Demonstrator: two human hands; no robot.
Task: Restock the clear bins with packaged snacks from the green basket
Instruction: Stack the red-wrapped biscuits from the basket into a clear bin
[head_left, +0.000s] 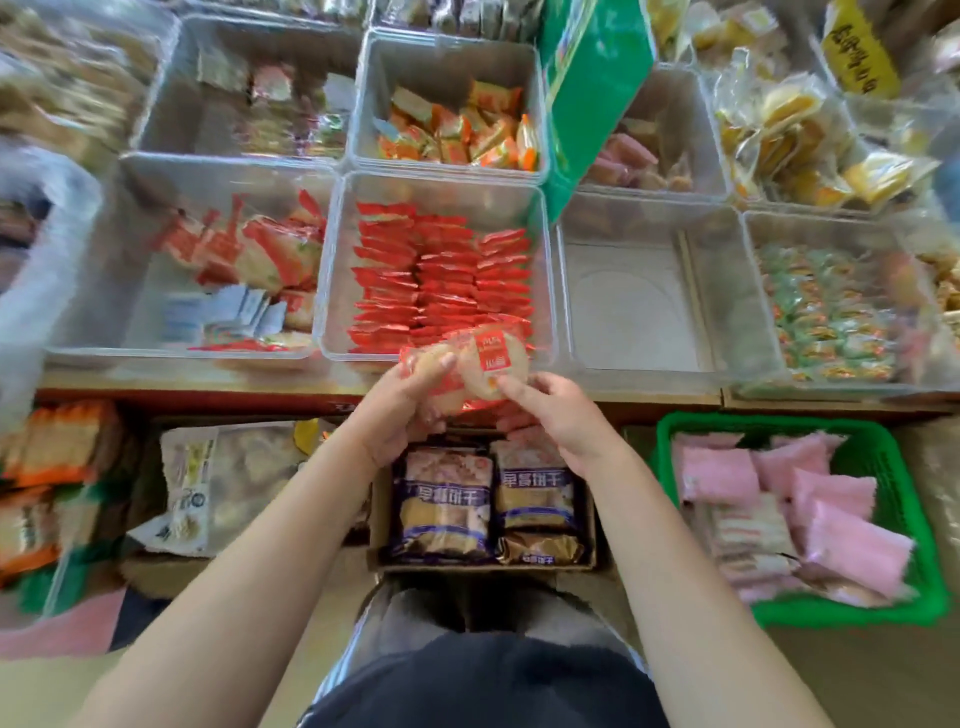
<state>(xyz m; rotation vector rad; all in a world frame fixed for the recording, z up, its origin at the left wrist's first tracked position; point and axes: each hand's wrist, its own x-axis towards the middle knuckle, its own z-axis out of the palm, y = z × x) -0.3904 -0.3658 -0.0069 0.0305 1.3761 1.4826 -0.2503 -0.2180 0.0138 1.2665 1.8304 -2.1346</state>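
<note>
Both hands hold a small stack of red-wrapped round cracker packets (470, 364) over the front rim of a clear bin (332, 275) packed with rows of the same red packets. My left hand (410, 400) grips the stack from the left and below. My right hand (556, 410) pinches its right side. The green basket (893, 467) sits lower right, holding pink packets and some pale wrapped snacks.
An empty clear bin (649, 301) stands right of the red-packet bin. Other clear bins hold orange, green and yellow snacks. A cardboard box (379, 519) of purple biscuit packs lies below my hands. A green carton (587, 93) leans at the back.
</note>
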